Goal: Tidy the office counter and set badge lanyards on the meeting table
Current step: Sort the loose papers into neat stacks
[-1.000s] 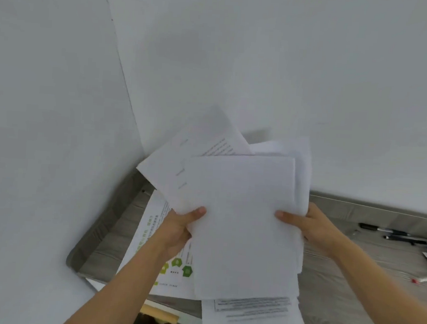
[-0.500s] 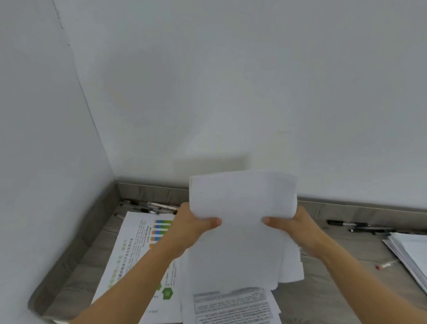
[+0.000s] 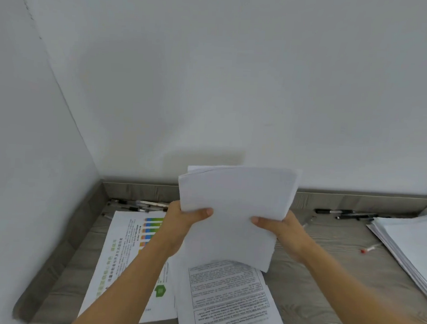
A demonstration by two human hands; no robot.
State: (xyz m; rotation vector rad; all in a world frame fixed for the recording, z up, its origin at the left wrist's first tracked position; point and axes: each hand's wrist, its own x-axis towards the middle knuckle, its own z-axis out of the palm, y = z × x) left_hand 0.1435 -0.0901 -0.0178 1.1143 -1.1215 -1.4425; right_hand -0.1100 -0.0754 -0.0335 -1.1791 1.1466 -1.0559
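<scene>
**Both hands gripping a sheaf of paper over the counter**

My left hand (image 3: 180,225) and right hand (image 3: 285,232) hold a sheaf of white sheets (image 3: 235,201) upright above the grey wood-grain counter (image 3: 325,283). Its top edge stands in front of the white wall. Each thumb presses across the near face of the sheaf, the left at nine o'clock on it and the right at three o'clock. My other fingers are behind the paper, out of sight.

At six o'clock from the sheaf a sheet of dense black text (image 3: 228,294) lies flat. It overlaps a sheet with coloured bars and green print (image 3: 125,251) at seven to eight o'clock, partly under my left forearm. Several pens (image 3: 138,206) lie along the back lip at ten o'clock, near the corner. More dark pens (image 3: 347,214) lie along the lip at two o'clock. At three o'clock a thick stack of white paper (image 3: 413,249) sits on the counter. A small red-tipped thing (image 3: 369,248), too small to make out, lies between that stack and my right hand.
</scene>
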